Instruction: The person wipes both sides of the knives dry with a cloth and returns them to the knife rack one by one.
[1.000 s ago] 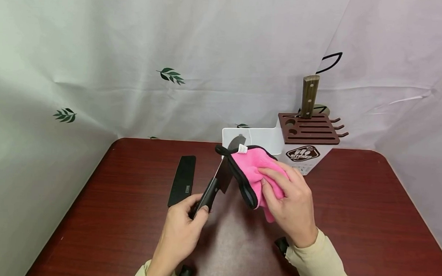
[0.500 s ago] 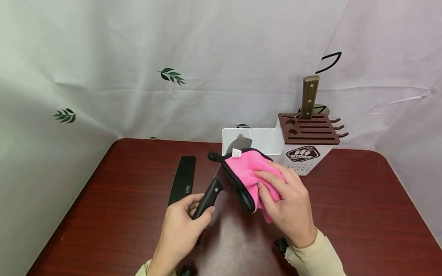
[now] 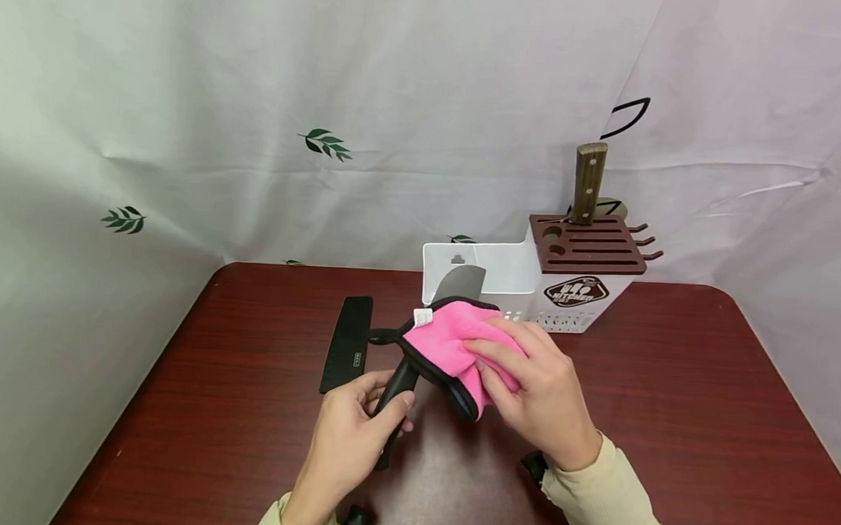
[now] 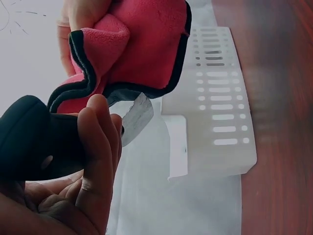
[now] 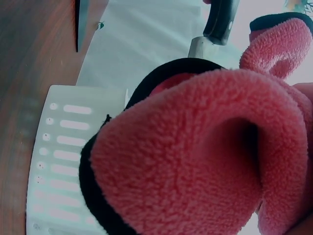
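My left hand (image 3: 352, 426) grips the black handle (image 3: 397, 389) of a kitchen knife, its blade (image 3: 464, 282) angled up and away to the right. A pink cloth (image 3: 453, 337) with black edging lies over the middle of the blade and hides it; the tip end shows beyond. My right hand (image 3: 541, 383) holds the cloth bunched under its fingers. In the left wrist view, fingers curl round the handle (image 4: 44, 142) and a short piece of blade (image 4: 138, 119) shows below the cloth (image 4: 142, 44). The right wrist view is mostly filled by the cloth (image 5: 181, 156).
A black blade sheath (image 3: 348, 341) lies on the reddish-brown table (image 3: 200, 409), left of the knife. Behind the hands stands a white knife holder (image 3: 586, 303) with a brown slotted top (image 3: 591, 249), side hooks and a wooden-handled knife (image 3: 589, 183) in it. White fabric (image 3: 425, 124) hangs behind.
The cloth has slid down along the blade towards the handle with my right hand, baring more of the tip. The knife has turned slightly in my left hand.
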Tool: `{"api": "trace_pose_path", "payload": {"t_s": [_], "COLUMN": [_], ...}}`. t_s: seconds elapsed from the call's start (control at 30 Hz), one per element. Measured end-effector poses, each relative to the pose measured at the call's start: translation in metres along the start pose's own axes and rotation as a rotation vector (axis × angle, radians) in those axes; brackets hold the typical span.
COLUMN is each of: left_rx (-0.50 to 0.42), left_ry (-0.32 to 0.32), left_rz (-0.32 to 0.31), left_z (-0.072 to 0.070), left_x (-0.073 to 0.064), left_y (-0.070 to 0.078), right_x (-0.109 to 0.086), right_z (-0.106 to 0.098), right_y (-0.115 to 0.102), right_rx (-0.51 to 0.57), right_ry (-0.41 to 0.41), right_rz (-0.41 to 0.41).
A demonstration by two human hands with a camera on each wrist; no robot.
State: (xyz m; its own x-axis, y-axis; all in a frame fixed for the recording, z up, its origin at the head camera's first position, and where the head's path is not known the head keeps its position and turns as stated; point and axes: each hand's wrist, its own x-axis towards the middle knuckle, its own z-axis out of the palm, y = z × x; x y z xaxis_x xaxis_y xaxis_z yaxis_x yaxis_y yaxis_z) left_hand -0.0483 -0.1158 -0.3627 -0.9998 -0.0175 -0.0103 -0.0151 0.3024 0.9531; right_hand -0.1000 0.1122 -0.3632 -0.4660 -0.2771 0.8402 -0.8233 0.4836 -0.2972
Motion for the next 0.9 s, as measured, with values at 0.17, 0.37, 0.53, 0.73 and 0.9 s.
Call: {"api": "trace_pose_path", "payload": {"t_s": [0.17, 0.37, 0.53, 0.73, 0.9], "left_rx": [-0.003, 0.015, 0.049, 0.084, 0.11], "left_ry": [-0.017, -0.063, -0.095, -0.118, -0.138], "left_rz": [0.012, 0.029, 0.05, 0.062, 0.073], "left_z": [0.0006, 0.0012, 0.0004, -0.0002, -0.0002], "left_x": [-0.0005, -0.0012, -0.0024, -0.005, -0.0065], "left_y": [-0.0009, -0.0016, 0.0008, 0.0019, 0.0027], "right_x": [0.0009, -0.0008, -0.0019, -0.0042, -0.0052], "right_z": [0.001, 0.0017, 0.0026, 0.003, 0.0036], "right_y": [0.0001, 0.0005, -0.0001, -0.0009, -0.001], "right_rx": [0.026, 0.039, 0.033, 0.017, 0.006], "right_ry": [-0.043, -0.092, -0.11, -0.133, -0.143], "right_rz": [-0.045, -0.054, -0.058, -0.039, -0.02]}}
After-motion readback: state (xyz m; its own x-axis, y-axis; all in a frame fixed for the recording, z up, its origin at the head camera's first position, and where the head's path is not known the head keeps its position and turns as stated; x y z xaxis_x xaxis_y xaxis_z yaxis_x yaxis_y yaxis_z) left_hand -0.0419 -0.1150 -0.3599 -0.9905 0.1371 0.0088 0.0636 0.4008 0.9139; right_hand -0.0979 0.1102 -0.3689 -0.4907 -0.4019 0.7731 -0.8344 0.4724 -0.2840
